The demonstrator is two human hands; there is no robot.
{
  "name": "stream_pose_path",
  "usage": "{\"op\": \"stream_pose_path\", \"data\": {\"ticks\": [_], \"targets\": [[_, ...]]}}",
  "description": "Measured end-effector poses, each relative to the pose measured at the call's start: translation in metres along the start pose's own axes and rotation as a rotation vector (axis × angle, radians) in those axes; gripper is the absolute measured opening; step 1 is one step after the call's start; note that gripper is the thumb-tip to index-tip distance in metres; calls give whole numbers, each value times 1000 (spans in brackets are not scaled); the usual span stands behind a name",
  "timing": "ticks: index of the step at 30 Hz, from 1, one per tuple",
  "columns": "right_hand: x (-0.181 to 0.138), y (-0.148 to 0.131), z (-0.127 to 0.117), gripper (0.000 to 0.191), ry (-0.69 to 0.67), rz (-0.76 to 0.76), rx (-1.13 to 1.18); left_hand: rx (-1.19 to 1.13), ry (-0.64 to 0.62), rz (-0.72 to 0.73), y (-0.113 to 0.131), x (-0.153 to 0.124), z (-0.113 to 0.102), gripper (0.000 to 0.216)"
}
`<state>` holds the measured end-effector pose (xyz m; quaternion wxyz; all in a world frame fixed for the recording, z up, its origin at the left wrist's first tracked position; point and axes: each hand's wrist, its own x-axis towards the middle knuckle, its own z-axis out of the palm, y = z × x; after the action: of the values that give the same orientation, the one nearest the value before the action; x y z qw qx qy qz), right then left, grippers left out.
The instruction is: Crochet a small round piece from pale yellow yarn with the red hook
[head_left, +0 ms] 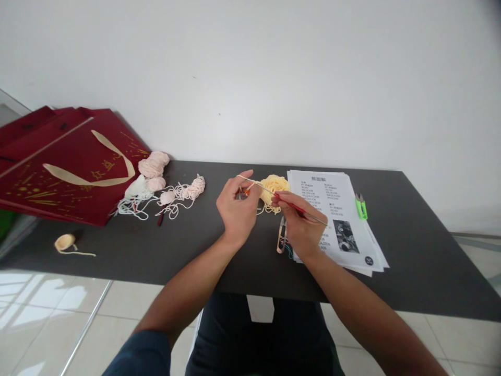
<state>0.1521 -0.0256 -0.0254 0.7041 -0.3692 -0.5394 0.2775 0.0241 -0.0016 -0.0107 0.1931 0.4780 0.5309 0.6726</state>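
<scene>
Over the dark tabletop [242, 271], apparently mid-stitch: working pale yarn [250, 180] at a red-handled hook [296, 207].
Pinching yarn in the left hand [237, 209], holding the hook pen-like in the right hand [303, 224], both near the yellow yarn ball [275, 187]. Probably calls next for steady tension and a small hook turn. Cannot make out hook tip or stitches; printed sheet [332, 209] partly covered.

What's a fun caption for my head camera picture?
Left hand holding pale yarn, right hand holding a crochet hook, yellow yarn bundle on the table.
</scene>
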Motion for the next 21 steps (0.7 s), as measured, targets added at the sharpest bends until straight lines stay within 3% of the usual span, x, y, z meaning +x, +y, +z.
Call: {"op": "stream_pose_path", "data": {"ticks": [3,6,14,21], "targets": [[0,-2,3,20,55,131,74,66,4,74,2,-1,0,10],[0,-2,3,18,61,143,60,53,1,37,2,-1,1,9],[-2,9,-6,30,-106,-144,-120,-411,-93,-393,0,3,8,40],[-1,13,-5,24,-84,-18,-23,-679,-272,-689,2,15,2,53]]}}
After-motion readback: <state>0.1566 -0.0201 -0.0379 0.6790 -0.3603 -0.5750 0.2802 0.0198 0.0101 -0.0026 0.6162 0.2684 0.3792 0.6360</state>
